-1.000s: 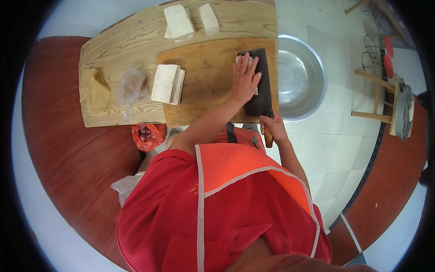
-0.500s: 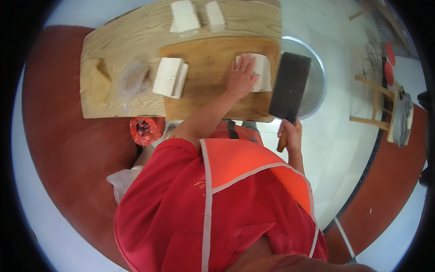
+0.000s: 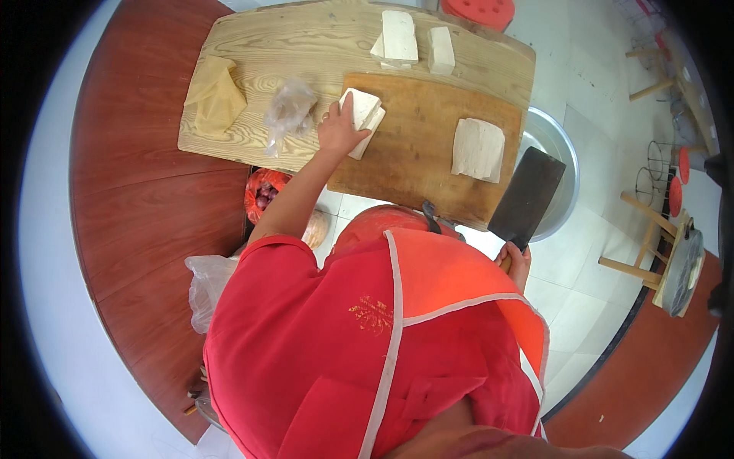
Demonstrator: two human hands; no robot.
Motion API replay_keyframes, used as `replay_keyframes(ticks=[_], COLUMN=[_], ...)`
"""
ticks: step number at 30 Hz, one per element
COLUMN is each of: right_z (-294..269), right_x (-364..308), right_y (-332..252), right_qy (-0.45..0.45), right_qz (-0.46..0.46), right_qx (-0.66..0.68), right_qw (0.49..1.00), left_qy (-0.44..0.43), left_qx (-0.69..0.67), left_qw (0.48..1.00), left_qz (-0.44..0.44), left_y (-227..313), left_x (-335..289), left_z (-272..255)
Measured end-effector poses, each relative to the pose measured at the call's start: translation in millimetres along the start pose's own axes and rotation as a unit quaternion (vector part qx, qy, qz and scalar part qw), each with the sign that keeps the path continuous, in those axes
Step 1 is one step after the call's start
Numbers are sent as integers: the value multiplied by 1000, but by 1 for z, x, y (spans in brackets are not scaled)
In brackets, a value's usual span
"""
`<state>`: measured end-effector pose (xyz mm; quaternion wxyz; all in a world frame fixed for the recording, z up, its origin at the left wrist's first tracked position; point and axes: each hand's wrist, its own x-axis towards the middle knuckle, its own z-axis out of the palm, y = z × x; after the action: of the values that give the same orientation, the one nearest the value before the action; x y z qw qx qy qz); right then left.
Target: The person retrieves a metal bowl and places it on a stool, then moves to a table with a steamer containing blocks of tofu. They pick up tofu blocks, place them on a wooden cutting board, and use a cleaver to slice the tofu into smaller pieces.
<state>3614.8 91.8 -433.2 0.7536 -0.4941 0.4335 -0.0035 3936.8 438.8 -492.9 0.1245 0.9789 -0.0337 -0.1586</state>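
Observation:
My left hand (image 3: pixel 341 131) grips the near left side of a white tofu block (image 3: pixel 362 105). That block lies on a second one at the left end of the wooden cutting board (image 3: pixel 413 115). My right hand (image 3: pixel 517 263) is closed round the handle of a broad dark cleaver (image 3: pixel 527 195), its blade held flat beyond the board's right edge. Toward the right of the board sits sliced tofu (image 3: pixel 479 149), pressed together in a block and touched by neither hand.
More tofu blocks (image 3: pixel 399 37) stand on the wooden table (image 3: pixel 260 38) behind the board. A clear plastic bag (image 3: pixel 290 107) and a tan cloth (image 3: pixel 218 96) lie at left. A metal basin (image 3: pixel 567 153) is beyond the right edge. Below the table is a red bag (image 3: pixel 264 191) with dark round things.
My left hand has left the sliced tofu on the right and moved left onto the stacked blocks. The cleaver stays in my right hand beside the board. The whole view has shifted.

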Motion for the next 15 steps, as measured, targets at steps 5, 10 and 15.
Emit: replay_keyframes(ticks=[5,10,15], right_z=[1,9,32], right_x=[-8,-18,-23], right_y=[-11,-22,-29], right_qy=[5,20,39], right_qz=[-3,-30,-13], right_qx=[-1,-54,-192], right_qw=[1000,998,981], left_qy=[-10,-191,-247], left_qx=[-260,-589,-743], left_qw=[962,785,622], left_qz=[85,-12,-18], left_y=[-38,-35,38], left_x=[28,24,-11], left_z=[-5,-48,-16])
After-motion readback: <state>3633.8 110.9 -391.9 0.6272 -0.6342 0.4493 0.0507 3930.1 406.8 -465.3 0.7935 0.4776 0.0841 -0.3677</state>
